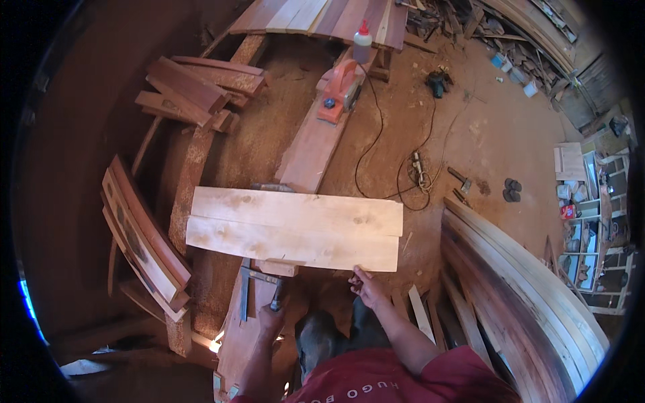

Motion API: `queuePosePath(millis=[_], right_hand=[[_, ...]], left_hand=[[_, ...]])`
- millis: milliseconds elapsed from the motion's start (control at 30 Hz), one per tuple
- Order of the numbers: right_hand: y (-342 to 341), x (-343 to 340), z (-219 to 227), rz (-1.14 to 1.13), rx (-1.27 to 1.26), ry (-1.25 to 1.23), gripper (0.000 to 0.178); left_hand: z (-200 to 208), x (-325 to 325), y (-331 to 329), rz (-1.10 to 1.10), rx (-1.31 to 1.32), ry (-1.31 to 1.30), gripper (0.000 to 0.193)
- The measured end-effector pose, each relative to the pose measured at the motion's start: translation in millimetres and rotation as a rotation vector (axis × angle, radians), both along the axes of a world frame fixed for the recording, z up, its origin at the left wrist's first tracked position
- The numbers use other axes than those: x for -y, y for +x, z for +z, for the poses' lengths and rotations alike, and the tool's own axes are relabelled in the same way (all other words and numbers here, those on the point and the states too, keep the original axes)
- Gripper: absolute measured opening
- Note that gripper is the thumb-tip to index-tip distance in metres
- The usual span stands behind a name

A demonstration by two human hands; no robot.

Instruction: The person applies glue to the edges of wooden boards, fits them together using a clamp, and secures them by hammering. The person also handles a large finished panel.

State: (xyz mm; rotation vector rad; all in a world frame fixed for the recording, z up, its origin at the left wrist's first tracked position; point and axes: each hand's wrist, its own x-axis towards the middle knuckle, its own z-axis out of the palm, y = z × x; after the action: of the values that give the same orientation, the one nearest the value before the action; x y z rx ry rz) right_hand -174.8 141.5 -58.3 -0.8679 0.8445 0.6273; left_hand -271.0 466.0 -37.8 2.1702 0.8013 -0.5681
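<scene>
Two pale planks lie edge to edge as a wooden board (295,228) across a reddish work beam (235,342). My left hand (271,319) is closed round the handle of a metal bar clamp (261,277), below the board's near edge. A small wood block (278,268) sits by the clamp against that edge. Another clamp (272,188) shows partly past the far edge, mostly hidden by the board. My right hand (368,287) pinches the board's near edge towards its right end, fingers curled.
Further along the beam stand an orange electric planer (339,91) and a red-capped bottle (362,43). Its cord trails over the floor near a hammer (459,178) and a green power tool (438,84). Planks are stacked at left (144,235) and right (524,295).
</scene>
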Motion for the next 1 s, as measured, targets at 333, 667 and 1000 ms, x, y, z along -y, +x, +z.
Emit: queuePosePath(millis=[333, 667, 1000], right_hand=[[5, 18, 27, 0.396, 0.083, 0.054, 0.036], [-47, 268, 4, 0.75, 0.462, -0.996, 0.036], [-94, 368, -34, 1.154, 0.182, -1.138, 0.036]], left_hand=[[-41, -29, -32, -0.124, 0.181, 0.498, 0.044], [58, 94, 38, -0.045, 0.401, 0.718, 0.067], [87, 228, 119, -0.343, 0.396, -0.301, 0.03]])
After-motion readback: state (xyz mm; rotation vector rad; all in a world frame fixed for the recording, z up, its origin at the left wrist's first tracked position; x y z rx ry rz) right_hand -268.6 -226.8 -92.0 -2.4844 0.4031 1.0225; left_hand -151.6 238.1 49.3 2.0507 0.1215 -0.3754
